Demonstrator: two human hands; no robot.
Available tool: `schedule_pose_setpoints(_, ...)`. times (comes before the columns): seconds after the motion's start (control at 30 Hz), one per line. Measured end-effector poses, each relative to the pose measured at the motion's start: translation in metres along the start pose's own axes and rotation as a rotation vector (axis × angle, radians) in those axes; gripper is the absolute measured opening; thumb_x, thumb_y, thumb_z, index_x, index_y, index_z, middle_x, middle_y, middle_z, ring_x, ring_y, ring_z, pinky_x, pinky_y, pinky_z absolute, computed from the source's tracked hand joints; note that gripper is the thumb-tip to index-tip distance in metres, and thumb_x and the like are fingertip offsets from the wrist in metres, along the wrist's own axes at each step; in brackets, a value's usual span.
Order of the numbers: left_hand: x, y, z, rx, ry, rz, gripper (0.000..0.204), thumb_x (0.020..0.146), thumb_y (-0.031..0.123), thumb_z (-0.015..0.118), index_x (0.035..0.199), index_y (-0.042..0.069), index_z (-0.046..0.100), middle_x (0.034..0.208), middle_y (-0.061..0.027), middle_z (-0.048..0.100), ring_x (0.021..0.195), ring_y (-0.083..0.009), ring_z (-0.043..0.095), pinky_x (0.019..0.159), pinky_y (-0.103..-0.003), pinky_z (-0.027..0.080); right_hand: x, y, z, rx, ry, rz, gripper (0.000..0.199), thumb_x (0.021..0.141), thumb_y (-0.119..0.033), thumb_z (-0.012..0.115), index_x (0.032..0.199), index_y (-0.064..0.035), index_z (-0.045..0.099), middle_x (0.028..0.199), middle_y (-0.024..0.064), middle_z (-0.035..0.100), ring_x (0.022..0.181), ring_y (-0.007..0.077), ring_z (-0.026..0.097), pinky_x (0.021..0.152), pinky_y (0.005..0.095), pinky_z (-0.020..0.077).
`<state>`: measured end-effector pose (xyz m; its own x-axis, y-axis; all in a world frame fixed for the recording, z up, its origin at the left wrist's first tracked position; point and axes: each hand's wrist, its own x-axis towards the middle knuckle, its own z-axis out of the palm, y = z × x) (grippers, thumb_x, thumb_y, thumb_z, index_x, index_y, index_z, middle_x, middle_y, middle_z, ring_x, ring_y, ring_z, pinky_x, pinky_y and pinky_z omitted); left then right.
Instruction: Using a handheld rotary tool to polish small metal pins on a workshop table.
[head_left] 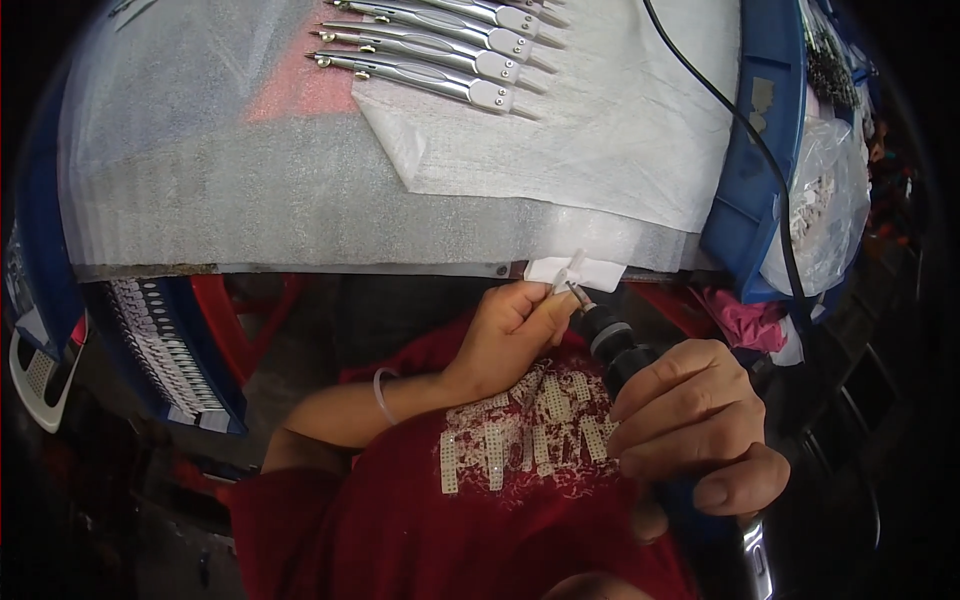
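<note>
A: Where's the little thing being worked on?

B: See the small, pale, see-through plastic piece (568, 277)? It's at the near edge of the table, up against or just over a flat white pad (604, 273). I can't tell if they touch

A: What is the left hand (515, 335) doing?

B: Its thumb and finger are pinched tight on the piece, and the other fingers are tucked in. I think that's so it can't wiggle

A: And the right hand (690, 410)?

B: It's curled around a fat black power screwdriver (612, 340). The thin metal tip (578, 293) points up and to the left, at the piece. They look like they meet, but it's too tiny to be sure. Maybe the tool is tilted so the hand doesn't hide the tip

A: Why are the shiny silver metal drawing compasses (440, 85) in a row?

B: Maybe so they're easy to grab. They all point the same way, partly on a thin white cloth (600, 150). The cloth and the grey foam sheet (300, 200) might stop scratches

A: What does the piece look like?

B: Milky, a bit like ice, and narrow, with one end poking up. The fingers hide the rest, so I can't tell its whole shape
</note>
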<state>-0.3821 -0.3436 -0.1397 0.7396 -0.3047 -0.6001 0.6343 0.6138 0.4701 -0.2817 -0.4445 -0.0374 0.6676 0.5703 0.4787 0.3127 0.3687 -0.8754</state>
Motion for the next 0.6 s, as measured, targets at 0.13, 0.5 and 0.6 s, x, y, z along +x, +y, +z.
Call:
schedule_pose_setpoints(0.13, -0.0007, 0.0042, 0.0001, 0.009, -0.009, 0.001, 0.02, 0.097, 0.016, 0.052, 0.099, 0.002, 0.065, 0.067, 0.0067, 0.052, 0.057, -0.0002, 0.041, 0.05, -0.016, 0.031, 0.0001, 0.0019, 0.0015, 0.006, -0.006, -0.004, 0.038, 0.074, -0.011, 0.078, 0.095, -0.0053, 0.048, 0.069, 0.0135, 0.063, 0.055, 0.0217, 0.062, 0.051, 0.0307, 0.0529)
schedule_pose_setpoints(0.5, -0.0006, 0.0039, -0.0022, -0.004, -0.001, 0.008, 0.02, 0.097, 0.016, 0.051, 0.1, 0.002, 0.065, 0.067, 0.0065, 0.052, 0.056, 0.0, 0.041, 0.049, -0.016, 0.03, 0.0025, 0.0101, 0.0034, 0.018, -0.012, -0.01, 0.034, 0.075, -0.01, 0.078, 0.089, -0.0051, 0.047, 0.068, 0.0133, 0.063, 0.054, 0.0204, 0.061, 0.048, 0.0284, 0.0513)
schedule_pose_setpoints(0.6, -0.0005, 0.006, -0.003, 0.007, -0.019, 0.015, 0.019, 0.097, 0.015, 0.051, 0.1, 0.002, 0.065, 0.065, 0.007, 0.051, 0.055, 0.0, 0.04, 0.048, -0.016, 0.03, 0.0001, 0.0086, 0.0041, 0.007, -0.011, -0.031, 0.035, 0.075, -0.01, 0.078, 0.091, -0.0055, 0.047, 0.068, 0.0133, 0.063, 0.054, 0.0206, 0.061, 0.049, 0.0291, 0.0516)
